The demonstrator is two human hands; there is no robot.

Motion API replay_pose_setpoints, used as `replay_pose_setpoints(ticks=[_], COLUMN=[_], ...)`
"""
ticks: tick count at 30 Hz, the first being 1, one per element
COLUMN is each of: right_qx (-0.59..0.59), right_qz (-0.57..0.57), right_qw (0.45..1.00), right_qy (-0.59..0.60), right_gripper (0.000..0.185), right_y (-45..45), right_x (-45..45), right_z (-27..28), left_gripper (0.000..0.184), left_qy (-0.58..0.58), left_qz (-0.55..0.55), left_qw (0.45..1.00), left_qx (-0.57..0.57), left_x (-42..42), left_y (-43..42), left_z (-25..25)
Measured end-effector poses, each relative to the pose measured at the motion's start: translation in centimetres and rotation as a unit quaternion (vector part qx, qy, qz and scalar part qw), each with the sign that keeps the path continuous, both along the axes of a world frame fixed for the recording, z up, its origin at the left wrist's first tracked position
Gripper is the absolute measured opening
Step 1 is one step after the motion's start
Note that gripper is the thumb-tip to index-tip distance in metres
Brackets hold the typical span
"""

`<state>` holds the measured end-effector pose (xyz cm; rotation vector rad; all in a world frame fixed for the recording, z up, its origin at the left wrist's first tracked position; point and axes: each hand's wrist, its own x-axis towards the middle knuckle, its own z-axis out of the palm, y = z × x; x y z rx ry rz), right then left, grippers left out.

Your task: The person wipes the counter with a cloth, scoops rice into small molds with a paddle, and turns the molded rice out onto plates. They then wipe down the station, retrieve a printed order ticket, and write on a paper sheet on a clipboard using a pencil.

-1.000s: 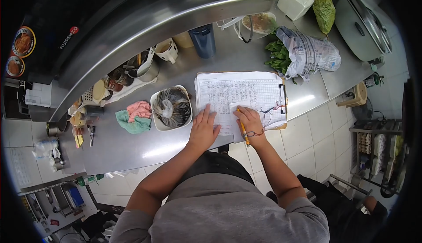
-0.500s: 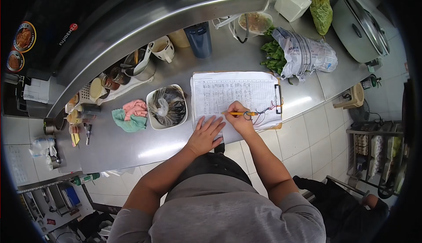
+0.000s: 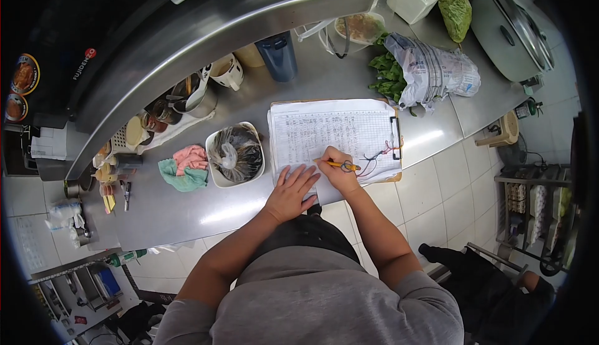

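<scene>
A clipboard with a stack of gridded, handwritten sheets lies on the steel counter in front of me. My left hand rests flat on the lower left of the paper, its fingers spread. In my right hand is a yellow pencil, its tip against the lower part of the sheet. Thin coloured cords run from the clipboard's clip to the pencil.
Left of the papers are a white tub with a dark bag and pink and green cloths. Behind stand a blue container and a mug. Wrapped greens and a large pot are right; a person sits lower right.
My right hand has turned the pencil from pointing along my arm to lying sideways, and brought its tip onto the paper, closer to my left hand. The view has shifted slightly.
</scene>
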<state>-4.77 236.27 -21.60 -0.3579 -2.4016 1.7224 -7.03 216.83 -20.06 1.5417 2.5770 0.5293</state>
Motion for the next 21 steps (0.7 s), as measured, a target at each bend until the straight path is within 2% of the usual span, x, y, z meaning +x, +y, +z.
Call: replay_pose_setpoints(ticks=[10,21], right_qx=[-0.038,-0.001], right_qz=[-0.026,-0.025], right_qw=[0.999,0.999], right_qy=[0.017,0.022], right_gripper=[0.019,0.020], right_y=[-0.06,0.00], right_x=[-0.08,0.09], right_z=[-0.45,-0.15], left_gripper=[0.055,0.054], left_qy=[-0.001,-0.012], left_qz=[-0.002,-0.003], left_qw=[1.000,1.000], left_qx=[0.000,-0.004], left_x=[-0.19,-0.15], left_y=[0.05,0.06], left_z=[0.24,0.25])
